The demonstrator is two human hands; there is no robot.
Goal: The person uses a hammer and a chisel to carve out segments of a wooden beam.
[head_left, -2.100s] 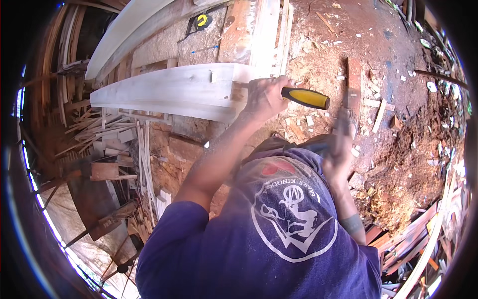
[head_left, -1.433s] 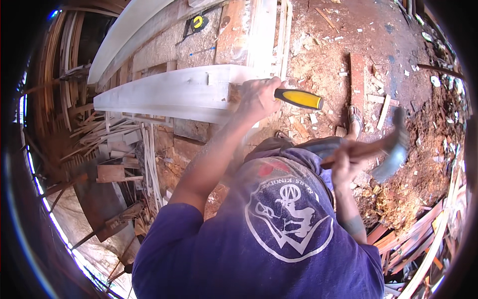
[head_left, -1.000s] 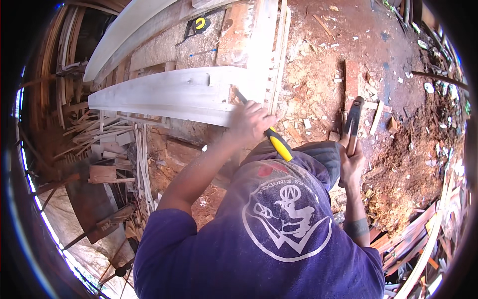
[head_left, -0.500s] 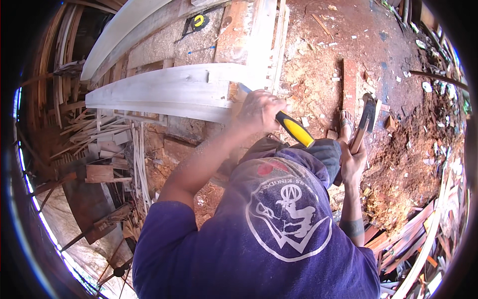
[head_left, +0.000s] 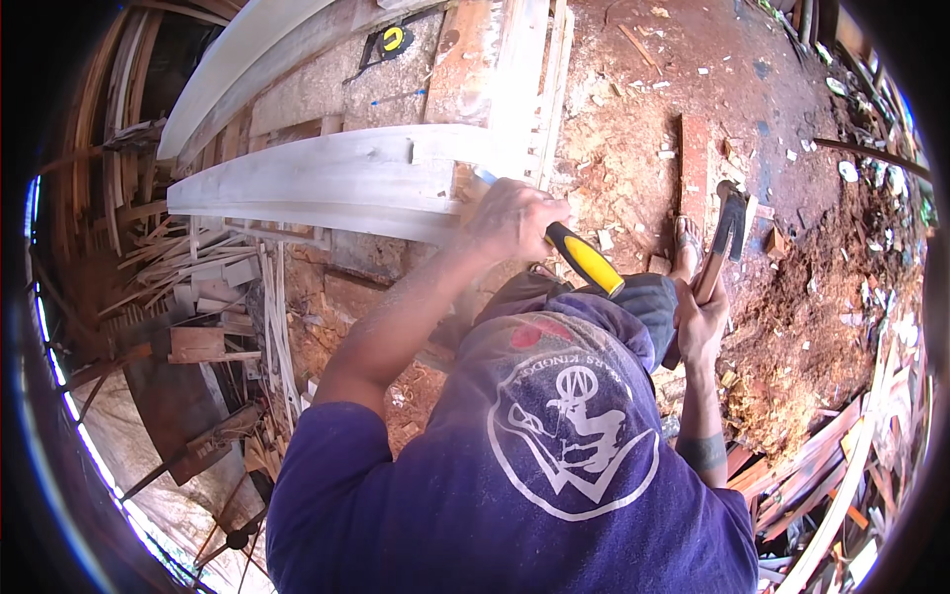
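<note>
My left hand (head_left: 514,224) is closed around a chisel (head_left: 588,261) with a yellow and black handle. Its blade tip points up and left, toward the end of a long pale board (head_left: 317,178), beside a darker cut patch near that end. Whether the blade touches the wood I cannot tell. Off to the right, my right hand (head_left: 702,319) grips the wooden handle of a claw hammer (head_left: 730,220), whose dark head is up and away from the chisel.
A second pale curved board (head_left: 233,74) lies farther off on the workbench, near a yellow and black tape measure (head_left: 394,40). Thin offcuts (head_left: 188,259) are heaped at the left. Wood strips (head_left: 821,485) pile up at the lower right. A reddish plank (head_left: 694,163) lies on the chip-strewn ground.
Almost nothing differs. The chisel and my left hand have shifted very slightly, and the hammer head has moved a little; both hands keep their grips.
</note>
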